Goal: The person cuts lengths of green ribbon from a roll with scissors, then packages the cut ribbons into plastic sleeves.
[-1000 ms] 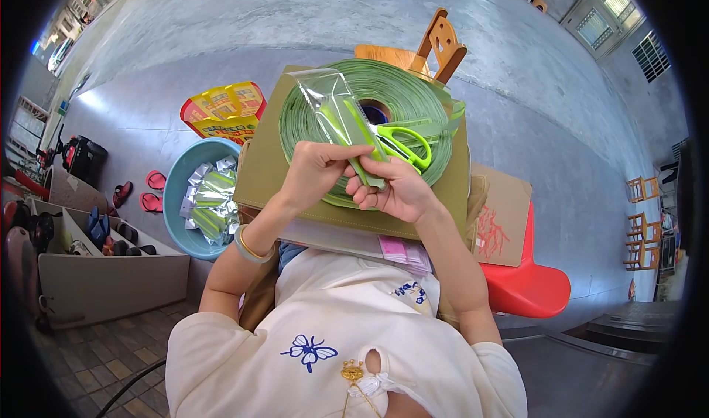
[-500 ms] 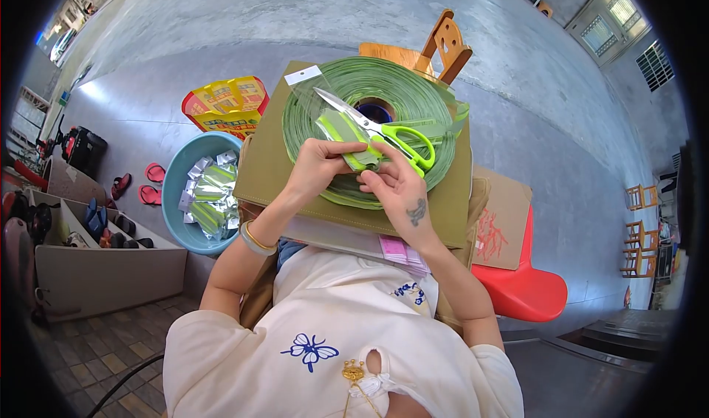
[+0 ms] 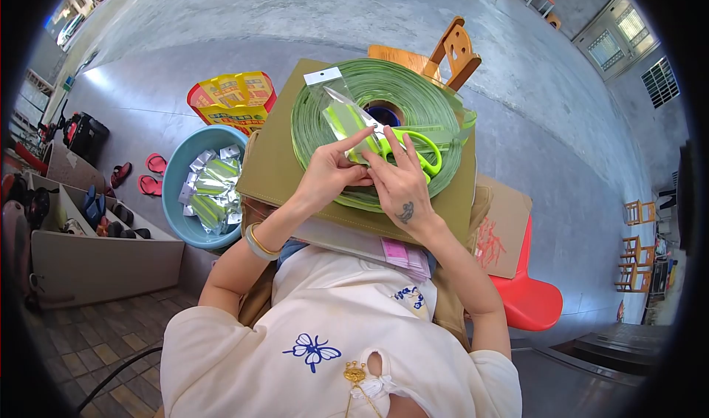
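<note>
A clear packet [image 3: 341, 117] with a white hanging tab and bright green folded strips inside lies slantwise over a large roll of green ribbon [image 3: 310, 122]. My left hand [image 3: 330, 173] pinches the packet's lower end with thumb and finger. Beside it, my right hand [image 3: 401, 178] has its fingertips closed on the same end, with some fingers stretched out upward. Green-handled scissors [image 3: 434, 159] rest on the roll, partly covered by the packet and my right fingers. Whatever lies directly between the fingertips is hidden.
The roll sits on an olive-green board [image 3: 269, 163] over my lap. At the left stands a blue basin [image 3: 174, 189] with several filled packets. A yellow-red bag [image 3: 233, 97], a wooden chair [image 3: 454, 52], a red chair [image 3: 532, 300] and cardboard [image 3: 509, 196] with red bits surround me.
Both hands have shifted slightly along the packet's lower end, and my right fingers now stretch upward more. The whole view has shifted a little.
</note>
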{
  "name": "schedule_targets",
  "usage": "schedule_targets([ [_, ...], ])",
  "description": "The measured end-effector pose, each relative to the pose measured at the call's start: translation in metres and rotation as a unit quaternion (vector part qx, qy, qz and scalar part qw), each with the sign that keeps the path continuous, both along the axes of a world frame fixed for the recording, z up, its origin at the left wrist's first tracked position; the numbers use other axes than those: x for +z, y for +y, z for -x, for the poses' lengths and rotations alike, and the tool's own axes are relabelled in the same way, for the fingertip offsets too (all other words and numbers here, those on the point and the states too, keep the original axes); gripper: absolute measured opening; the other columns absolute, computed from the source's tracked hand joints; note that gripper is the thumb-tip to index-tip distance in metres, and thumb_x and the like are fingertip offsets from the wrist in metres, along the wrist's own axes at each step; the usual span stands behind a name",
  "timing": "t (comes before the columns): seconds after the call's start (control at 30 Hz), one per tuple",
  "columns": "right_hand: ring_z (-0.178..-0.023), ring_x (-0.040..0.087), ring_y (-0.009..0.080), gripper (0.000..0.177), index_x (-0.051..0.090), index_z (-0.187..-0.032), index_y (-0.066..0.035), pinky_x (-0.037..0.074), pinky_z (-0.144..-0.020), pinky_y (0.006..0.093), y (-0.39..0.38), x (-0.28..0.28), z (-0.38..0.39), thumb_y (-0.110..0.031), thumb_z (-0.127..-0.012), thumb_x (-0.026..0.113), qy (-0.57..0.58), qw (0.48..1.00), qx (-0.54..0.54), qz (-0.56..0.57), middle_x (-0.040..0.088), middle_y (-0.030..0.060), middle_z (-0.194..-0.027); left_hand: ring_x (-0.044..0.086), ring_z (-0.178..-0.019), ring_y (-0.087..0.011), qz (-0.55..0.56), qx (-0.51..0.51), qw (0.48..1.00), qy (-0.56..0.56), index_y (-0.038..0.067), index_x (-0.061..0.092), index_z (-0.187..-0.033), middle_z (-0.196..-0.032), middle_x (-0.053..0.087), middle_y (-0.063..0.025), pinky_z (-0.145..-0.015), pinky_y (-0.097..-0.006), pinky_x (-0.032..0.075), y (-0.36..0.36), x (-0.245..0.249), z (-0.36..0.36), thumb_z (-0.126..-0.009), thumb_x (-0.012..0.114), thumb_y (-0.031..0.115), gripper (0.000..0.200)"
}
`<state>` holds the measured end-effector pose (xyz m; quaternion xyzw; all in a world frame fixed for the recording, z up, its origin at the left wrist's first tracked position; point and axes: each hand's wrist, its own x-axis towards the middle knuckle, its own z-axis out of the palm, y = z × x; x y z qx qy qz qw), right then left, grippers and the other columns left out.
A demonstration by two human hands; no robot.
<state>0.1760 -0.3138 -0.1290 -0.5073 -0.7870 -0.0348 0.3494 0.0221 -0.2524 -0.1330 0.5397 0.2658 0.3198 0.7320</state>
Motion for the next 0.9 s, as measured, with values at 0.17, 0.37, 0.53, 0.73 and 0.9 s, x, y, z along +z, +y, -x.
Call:
schedule_targets([
  [0.17, -0.122, 0.040, 0.0326, 0.029, 0.059, -0.106, -0.001, 0.025, -0.103, 0.0489, -0.004, 0.009, -0.006, -0.003, -0.077, 0.058, -0.033, 0.999, 0.015, -0.005, 0.064, 0.0111, -0.088, 0.062, -0.081, -0.0153, 0.056, 0.048, 0.997, -0.022, 0.005, 0.016, -0.140, -0.094, 0.061, -0.0139, -0.073, -0.0270, 0.055, 0.002, 0.009, -0.002, -0.079, 0.047, -0.013, 0.070],
  [0.37, -0.122, 0.040, 0.0317, 0.026, 0.059, -0.103, 0.001, 0.024, -0.104, 0.0495, -0.002, 0.006, -0.010, -0.007, -0.078, 0.056, -0.054, 0.998, 0.030, 0.004, 0.064, 0.0103, -0.093, 0.063, -0.084, -0.0199, 0.029, 0.022, 0.999, -0.005, 0.006, 0.007, -0.141, -0.099, 0.060, -0.0168, -0.074, -0.0291, 0.056, 0.000, 0.006, -0.001, -0.079, 0.048, -0.013, 0.077],
  [0.53, -0.126, 0.033, 0.0352, 0.044, 0.050, -0.117, 0.005, 0.019, -0.104, 0.0520, 0.013, 0.000, -0.002, -0.026, -0.085, 0.051, -0.067, 0.997, 0.029, 0.033, 0.061, 0.0156, -0.103, 0.062, -0.084, -0.0193, 0.000, 0.023, 1.000, 0.002, 0.005, 0.004, -0.141, -0.098, 0.060, -0.0163, -0.073, -0.0290, 0.054, -0.002, 0.001, -0.003, -0.076, 0.048, -0.015, 0.081],
  [0.73, -0.126, 0.031, 0.0380, 0.059, 0.041, -0.126, 0.005, 0.016, -0.103, 0.0556, 0.032, -0.008, 0.004, -0.038, -0.087, 0.045, -0.126, 0.991, 0.021, 0.028, 0.056, 0.0181, -0.112, 0.062, -0.085, -0.0176, 0.015, 0.041, 0.999, -0.010, 0.007, 0.003, -0.142, -0.098, 0.061, -0.0173, -0.069, -0.0265, 0.053, -0.001, -0.005, -0.004, -0.077, 0.052, -0.014, 0.084],
  [0.9, -0.116, 0.043, 0.0327, 0.040, 0.054, -0.108, 0.002, 0.024, -0.102, 0.0507, 0.012, 0.006, 0.009, -0.029, -0.083, 0.053, -0.093, 0.996, 0.001, 0.009, 0.059, 0.0142, -0.103, 0.063, -0.083, -0.0198, 0.006, 0.067, 0.998, -0.008, 0.005, 0.000, -0.141, -0.096, 0.061, -0.0186, -0.070, -0.0282, 0.054, 0.004, -0.005, -0.003, -0.081, 0.052, -0.008, 0.080],
])
